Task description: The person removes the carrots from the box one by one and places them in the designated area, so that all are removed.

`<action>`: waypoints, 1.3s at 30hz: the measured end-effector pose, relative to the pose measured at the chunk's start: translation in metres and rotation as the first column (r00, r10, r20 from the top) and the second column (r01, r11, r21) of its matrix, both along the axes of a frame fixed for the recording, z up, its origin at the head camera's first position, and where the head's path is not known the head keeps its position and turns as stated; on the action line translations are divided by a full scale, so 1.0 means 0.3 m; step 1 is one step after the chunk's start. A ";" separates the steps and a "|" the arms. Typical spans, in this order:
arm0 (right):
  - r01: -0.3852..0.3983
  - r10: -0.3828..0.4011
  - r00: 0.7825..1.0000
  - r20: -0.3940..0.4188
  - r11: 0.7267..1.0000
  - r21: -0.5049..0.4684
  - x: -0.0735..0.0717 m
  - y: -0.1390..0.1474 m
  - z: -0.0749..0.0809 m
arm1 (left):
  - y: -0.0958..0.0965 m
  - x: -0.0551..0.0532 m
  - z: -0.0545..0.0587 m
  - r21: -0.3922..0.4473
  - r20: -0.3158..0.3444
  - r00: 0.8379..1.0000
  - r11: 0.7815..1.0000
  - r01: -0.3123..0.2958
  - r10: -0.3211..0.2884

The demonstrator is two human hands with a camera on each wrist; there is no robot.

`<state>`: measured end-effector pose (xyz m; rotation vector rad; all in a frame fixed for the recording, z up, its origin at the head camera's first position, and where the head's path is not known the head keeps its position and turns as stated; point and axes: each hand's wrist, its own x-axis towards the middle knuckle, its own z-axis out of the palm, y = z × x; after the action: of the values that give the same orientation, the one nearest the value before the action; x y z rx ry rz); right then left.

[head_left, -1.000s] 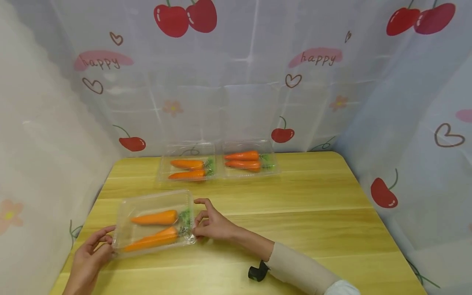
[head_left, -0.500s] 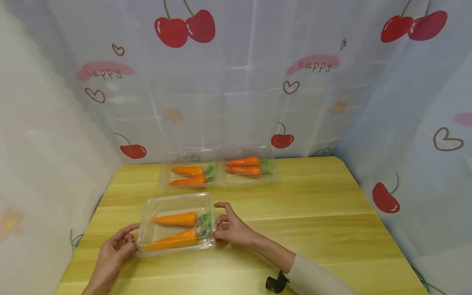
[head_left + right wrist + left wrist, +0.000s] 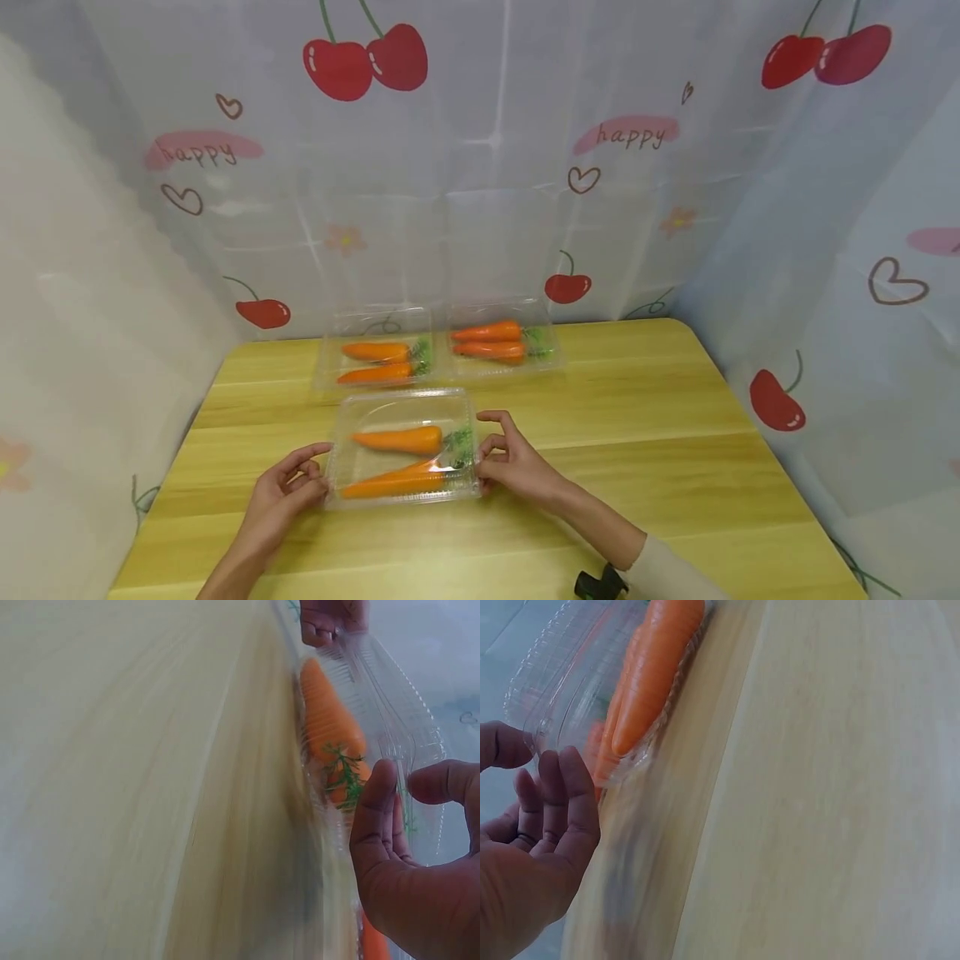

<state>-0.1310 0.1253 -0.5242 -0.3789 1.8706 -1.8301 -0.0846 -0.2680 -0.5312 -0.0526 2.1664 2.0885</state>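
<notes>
A clear plastic clamshell box (image 3: 360, 410) with its lid down is held between my two hands near the middle of the table. Two orange carrots with green tops lie inside, an upper carrot (image 3: 401, 440) and a lower carrot (image 3: 393, 482). My left hand (image 3: 281, 496) pinches the box's left edge between thumb and fingers. At the opposite edge, by the green tops, my right hand (image 3: 521, 467) pinches the rim. The right wrist view shows thumb and fingertips on the clear rim of the box (image 3: 405, 742). In both wrist views the box appears raised off the table.
Behind stand two more clear boxes side by side, a left box (image 3: 330, 367) and a right box (image 3: 551, 360), each with two carrots. A patterned curtain (image 3: 480, 167) borders the wooden table (image 3: 660, 433). A black device (image 3: 600, 583) sits at my right sleeve.
Both hands have carried the box of carrots to the right, in front of the two back boxes. It has also levelled slightly. The head view has shifted a little.
</notes>
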 end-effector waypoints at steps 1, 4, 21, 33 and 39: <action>0.004 -0.004 1.000 -0.002 1.000 0.002 0.001 0.012 -0.001 | 0.009 -0.005 -0.001 0.000 0.005 1.000 1.000 0.007 -0.007; 0.017 -0.017 1.000 -0.009 1.000 -0.004 0.003 0.045 -0.002 | 0.031 -0.021 -0.003 0.001 0.026 0.999 0.999 0.033 -0.033; 0.095 -0.096 0.994 -0.047 0.995 -0.024 0.047 0.217 -0.002 | 0.169 -0.060 -0.026 0.119 0.165 0.977 0.986 0.116 -0.135; 0.202 -0.201 0.977 -0.077 0.979 0.012 0.069 0.285 -0.025 | 0.220 -0.042 -0.064 0.255 0.025 0.872 0.847 0.467 -0.489; 0.258 -0.254 0.963 -0.085 0.965 0.038 0.074 0.288 -0.025 | 0.257 -0.030 -0.080 0.282 -0.001 0.903 0.866 0.412 -0.429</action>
<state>-0.1089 0.2115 -0.5318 -0.2020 2.0972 -1.9553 -0.0935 -0.1909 -0.5551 0.3483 1.6396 2.0634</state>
